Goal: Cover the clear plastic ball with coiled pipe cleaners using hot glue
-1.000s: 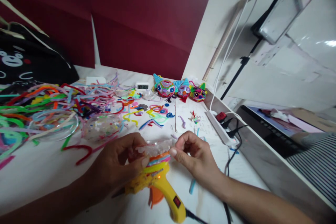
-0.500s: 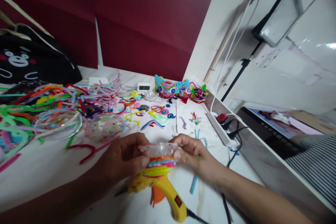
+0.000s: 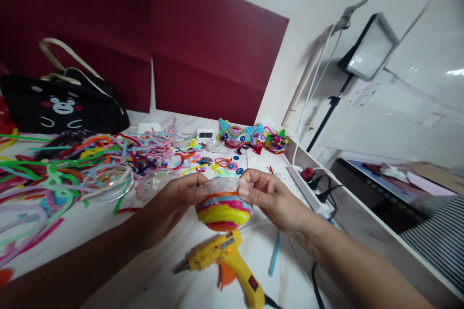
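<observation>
Between my two hands is a clear plastic half-ball (image 3: pixel 224 210), its rounded side covered in bands of orange, blue, pink and yellow pipe cleaner. The upper rim shows bare and see-through. My left hand (image 3: pixel 186 193) pinches that rim from the left, and my right hand (image 3: pixel 263 193) pinches it from the right with thumb and fingers. Just below the half-ball, a yellow hot glue gun (image 3: pixel 217 256) lies on the white table with its nozzle to the left and an orange trigger.
Loose pipe cleaners (image 3: pixel 90 154) are heaped on the left, with a clear plastic shell (image 3: pixel 110 183) among them. Decorated animal-face balls (image 3: pixel 235 136) stand at the back near a small digital clock (image 3: pixel 205 133). A power strip (image 3: pixel 308 190) with cords runs along the right edge.
The half-ball has been raised and tilted away from the glue gun, so more of its coloured bands show. Both hands keep their hold. The camera view has shifted.
</observation>
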Motion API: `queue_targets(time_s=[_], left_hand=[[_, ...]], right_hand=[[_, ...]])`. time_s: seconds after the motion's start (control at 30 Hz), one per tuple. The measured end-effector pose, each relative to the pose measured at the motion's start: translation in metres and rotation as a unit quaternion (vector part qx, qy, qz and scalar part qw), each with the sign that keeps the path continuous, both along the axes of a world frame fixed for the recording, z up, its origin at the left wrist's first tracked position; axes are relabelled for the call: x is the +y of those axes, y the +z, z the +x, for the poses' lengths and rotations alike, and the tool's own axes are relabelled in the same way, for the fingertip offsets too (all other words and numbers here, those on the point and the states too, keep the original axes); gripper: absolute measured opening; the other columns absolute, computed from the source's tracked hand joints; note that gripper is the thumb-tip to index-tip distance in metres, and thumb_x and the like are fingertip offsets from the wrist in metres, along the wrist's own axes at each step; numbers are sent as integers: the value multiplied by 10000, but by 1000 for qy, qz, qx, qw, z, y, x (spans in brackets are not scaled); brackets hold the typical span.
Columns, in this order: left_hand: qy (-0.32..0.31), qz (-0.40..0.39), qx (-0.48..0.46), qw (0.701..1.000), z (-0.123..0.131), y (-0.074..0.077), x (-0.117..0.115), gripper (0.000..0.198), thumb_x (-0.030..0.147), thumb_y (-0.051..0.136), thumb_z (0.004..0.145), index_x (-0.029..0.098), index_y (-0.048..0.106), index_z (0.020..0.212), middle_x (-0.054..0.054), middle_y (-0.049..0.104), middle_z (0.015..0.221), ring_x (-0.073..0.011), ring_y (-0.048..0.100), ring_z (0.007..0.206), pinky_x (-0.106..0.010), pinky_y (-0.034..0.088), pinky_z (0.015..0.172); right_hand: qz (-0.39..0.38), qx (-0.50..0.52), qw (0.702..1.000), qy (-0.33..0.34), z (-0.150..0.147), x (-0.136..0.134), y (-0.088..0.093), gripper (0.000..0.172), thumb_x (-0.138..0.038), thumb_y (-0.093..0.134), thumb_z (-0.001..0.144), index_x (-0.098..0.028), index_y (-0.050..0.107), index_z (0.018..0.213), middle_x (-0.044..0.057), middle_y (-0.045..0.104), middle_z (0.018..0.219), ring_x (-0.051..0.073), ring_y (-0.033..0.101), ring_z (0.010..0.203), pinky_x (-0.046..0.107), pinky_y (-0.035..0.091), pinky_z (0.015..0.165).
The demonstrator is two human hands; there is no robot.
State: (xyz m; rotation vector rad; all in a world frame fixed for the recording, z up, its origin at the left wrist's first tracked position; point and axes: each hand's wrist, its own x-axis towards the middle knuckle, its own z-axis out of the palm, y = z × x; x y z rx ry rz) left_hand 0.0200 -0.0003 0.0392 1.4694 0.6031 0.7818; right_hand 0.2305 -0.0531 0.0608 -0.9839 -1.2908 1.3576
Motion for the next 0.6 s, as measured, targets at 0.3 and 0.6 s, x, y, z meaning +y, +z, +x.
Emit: queue_targets(time_s=[0.3, 0.6], left_hand=[[-11, -49, -24, 998, -5, 26, 15, 298, 373, 809, 710, 186, 592, 790, -5, 670, 732, -168, 608, 690, -274, 452, 651], [-1, 33, 25, 999, 13, 49, 17, 231, 371, 737, 698, 207, 632, 824, 16, 635, 702, -161, 574, 652, -248, 420, 595]], right_hand=[[24, 9, 1000, 8, -10, 17, 23, 487, -486, 937, 562, -173, 601, 726, -37, 600, 664, 89, 489, 578, 226, 374, 578], [109, -86, 990, -12, 0, 7, 37, 399, -489, 815, 740, -180, 562, 736, -51, 509, 634, 87, 410, 572, 229, 314, 542]])
